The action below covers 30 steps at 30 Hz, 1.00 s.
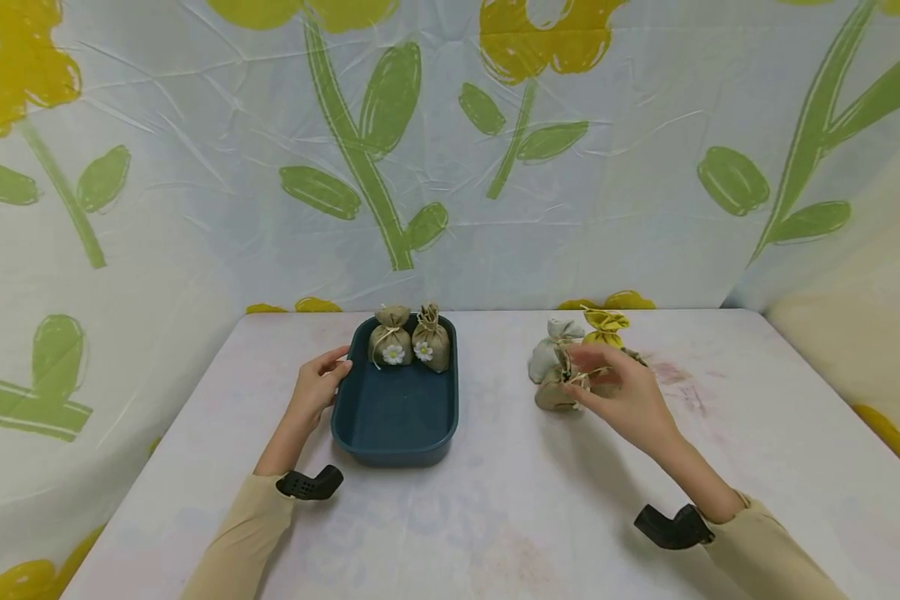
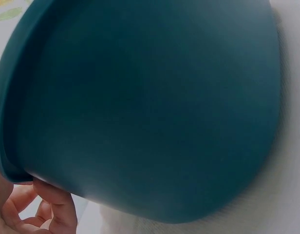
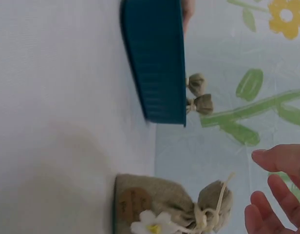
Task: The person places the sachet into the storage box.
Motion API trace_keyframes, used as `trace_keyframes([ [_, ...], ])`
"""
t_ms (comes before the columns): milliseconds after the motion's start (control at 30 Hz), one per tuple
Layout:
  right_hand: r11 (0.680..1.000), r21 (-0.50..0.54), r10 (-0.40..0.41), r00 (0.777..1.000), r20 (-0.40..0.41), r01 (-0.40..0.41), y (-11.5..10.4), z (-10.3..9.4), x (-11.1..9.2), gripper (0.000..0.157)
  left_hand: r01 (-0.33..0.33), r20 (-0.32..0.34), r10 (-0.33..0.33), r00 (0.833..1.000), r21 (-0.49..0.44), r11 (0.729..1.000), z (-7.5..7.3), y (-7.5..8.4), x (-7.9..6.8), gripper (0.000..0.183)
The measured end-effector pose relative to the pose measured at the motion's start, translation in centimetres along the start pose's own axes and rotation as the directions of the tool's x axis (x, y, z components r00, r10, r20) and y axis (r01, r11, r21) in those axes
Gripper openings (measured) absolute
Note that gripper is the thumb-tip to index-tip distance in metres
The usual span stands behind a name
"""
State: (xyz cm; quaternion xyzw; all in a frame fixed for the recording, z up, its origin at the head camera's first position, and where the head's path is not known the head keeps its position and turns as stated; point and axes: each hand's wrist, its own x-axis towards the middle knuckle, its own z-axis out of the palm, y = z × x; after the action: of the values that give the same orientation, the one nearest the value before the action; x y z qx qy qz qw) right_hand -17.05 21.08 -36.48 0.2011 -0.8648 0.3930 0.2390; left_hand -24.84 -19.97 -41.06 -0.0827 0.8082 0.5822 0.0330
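My left hand (image 1: 318, 387) holds the left rim of a dark blue rectangular tub (image 1: 396, 417); the left wrist view shows its fingers (image 2: 60, 207) curled under the rim. Two tan drawstring sachets (image 1: 392, 340) with white daisies stand at the tub's far end. On the right, my right hand (image 1: 630, 404) hovers at a tan sachet (image 1: 553, 394) with a daisy and a brown label. In the right wrist view, its parted fingers (image 3: 274, 156) stay clear of that sachet's tied neck (image 3: 203, 214). A pale grey sachet (image 1: 545, 358) and a yellow sachet (image 1: 606, 323) are behind, partly hidden by the hand.
Both stand on a pale, faintly patterned table (image 1: 495, 517). A cloth backdrop (image 1: 217, 192) with yellow flowers and green leaves hangs behind it. Another dark tied sachet top (image 1: 635, 357) shows just past the right hand. White table surface lies between tub and sachets.
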Motion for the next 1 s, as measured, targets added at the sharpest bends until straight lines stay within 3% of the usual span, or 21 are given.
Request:
trace_keyframes([
  [433,1.0,-0.018,-0.013,0.985,-0.174,0.01,1.6,-2.9,-1.9,0.048,-0.011,0.004,0.011,1.0,-0.029,1.0,0.0,-0.3,0.0,0.041],
  [767,0.988,-0.016,0.144,0.956,-0.256,-0.153,5.0,-4.3,-3.8,0.048,-0.003,0.013,0.004,1.0,-0.03,1.0,-0.1,-0.3,0.0,0.042],
  [1000,0.978,-0.018,0.201,0.955,-0.217,-0.21,6.5,-4.7,-4.0,0.048,-0.002,0.012,0.003,1.0,-0.026,1.0,-0.1,-0.3,0.0,0.042],
])
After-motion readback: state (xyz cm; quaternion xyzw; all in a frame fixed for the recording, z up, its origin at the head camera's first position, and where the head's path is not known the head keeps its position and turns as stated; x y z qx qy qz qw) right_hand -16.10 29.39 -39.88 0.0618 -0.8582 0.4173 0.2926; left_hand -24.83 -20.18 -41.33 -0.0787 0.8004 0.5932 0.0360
